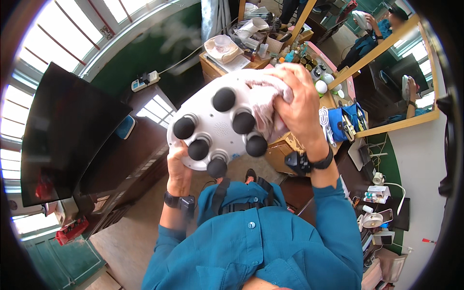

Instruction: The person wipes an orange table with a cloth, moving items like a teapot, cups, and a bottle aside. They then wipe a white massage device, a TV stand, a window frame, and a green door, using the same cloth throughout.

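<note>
A white plastic device (206,108) is held up in front of my chest. Several black ball-shaped knobs (198,149) on short stems stick out of the side facing me, and a patch of small holes sits among them. My left hand (178,168) grips its lower left edge, fingers partly hidden behind it. At the opposite end my right hand (299,99) holds a bunched pale pink cloth (266,96) against the device's surface and rim. Part of the cloth hangs over the white casing near the knobs.
A wooden dresser (281,152) with bottles and a blue pouch (338,125) stands ahead, under a wood-framed mirror (398,119). To the left, a large black television (69,134) stands by a dark cabinet (145,134). A white power strip (145,81) is behind. Desk items, including a small fan (372,220), lie right.
</note>
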### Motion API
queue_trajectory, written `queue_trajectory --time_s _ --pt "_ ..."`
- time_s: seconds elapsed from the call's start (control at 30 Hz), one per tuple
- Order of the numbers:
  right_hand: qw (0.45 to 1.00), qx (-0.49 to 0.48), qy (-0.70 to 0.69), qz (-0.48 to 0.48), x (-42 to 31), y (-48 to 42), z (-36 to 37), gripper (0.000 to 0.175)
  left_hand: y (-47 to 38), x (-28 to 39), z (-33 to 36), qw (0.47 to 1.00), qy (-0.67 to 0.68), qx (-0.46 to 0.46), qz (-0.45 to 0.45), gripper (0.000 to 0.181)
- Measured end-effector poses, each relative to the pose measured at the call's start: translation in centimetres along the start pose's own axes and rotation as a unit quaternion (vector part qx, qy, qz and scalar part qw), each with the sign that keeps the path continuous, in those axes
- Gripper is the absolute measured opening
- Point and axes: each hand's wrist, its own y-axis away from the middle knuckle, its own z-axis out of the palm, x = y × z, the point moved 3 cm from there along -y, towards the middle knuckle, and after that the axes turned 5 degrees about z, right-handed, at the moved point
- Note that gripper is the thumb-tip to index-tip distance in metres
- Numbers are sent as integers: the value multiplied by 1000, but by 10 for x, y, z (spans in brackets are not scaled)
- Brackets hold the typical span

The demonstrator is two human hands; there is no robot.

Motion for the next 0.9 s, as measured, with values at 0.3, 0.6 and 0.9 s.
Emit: queue_trajectory --time_s 0.3,0.6,0.9 --pt "896 -230 -344 158 54 -43 32 33 14 -26 -26 999 -14 4 -45 61" --pt "707 -114 -600 357 46 70 63 28 21 -37 1 997 -56 -48 -35 59" --pt "881 -166 -332 295 12 131 47 25 6 -51 18 997 33 -66 12 57"
